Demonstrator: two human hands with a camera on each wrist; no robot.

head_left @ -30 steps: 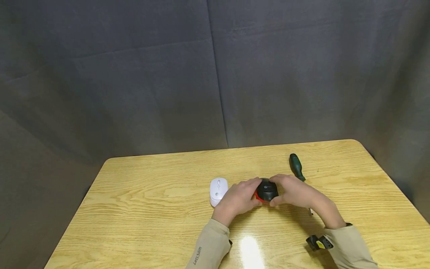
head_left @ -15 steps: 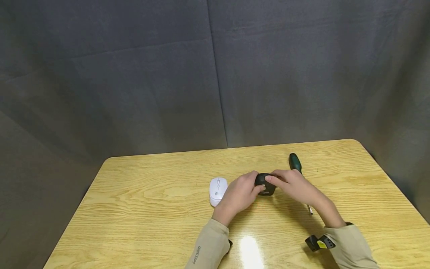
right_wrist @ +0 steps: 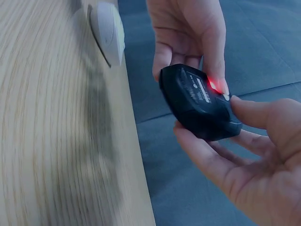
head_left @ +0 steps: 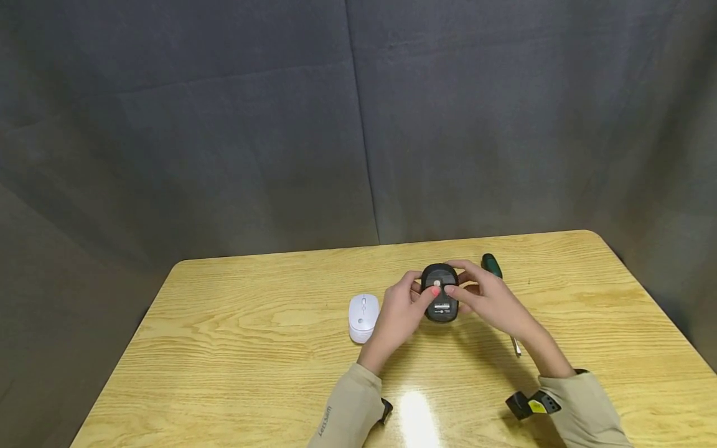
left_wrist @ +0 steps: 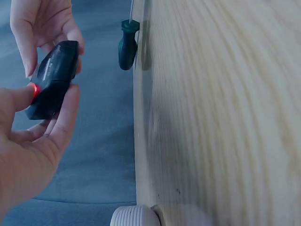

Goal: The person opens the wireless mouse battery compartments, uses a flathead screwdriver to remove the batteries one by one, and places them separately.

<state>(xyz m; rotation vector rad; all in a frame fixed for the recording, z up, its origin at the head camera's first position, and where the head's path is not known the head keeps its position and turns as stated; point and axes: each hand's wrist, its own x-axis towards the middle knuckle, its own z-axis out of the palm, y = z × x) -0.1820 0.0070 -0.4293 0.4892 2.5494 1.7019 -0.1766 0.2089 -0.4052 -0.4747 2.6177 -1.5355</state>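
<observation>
A black computer mouse (head_left: pixel 441 308) is held up over the table between both hands, its underside with a printed label facing the head camera. My left hand (head_left: pixel 400 306) grips its left side, thumb on the underside, where red light shines on the thumb tip. From the right, my right hand (head_left: pixel 493 300) grips the other side, thumb also on the underside and fingers behind. In the left wrist view the mouse (left_wrist: pixel 55 77) appears edge-on, clear of the table. The right wrist view shows the mouse (right_wrist: pixel 195 101) with its label and the red glow.
A white mouse (head_left: pixel 363 316) lies on the wooden table (head_left: pixel 252 348), left of the hands. Behind the right hand lies a screwdriver with a dark green handle (head_left: pixel 491 265), partly covered by that hand. A grey curtain (head_left: pixel 269 155) hangs behind the table.
Both hands have lifted the black mouse and tipped it over, so its underside shows instead of its top. The thumbs have moved onto the underside. The white mouse and screwdriver stay put.
</observation>
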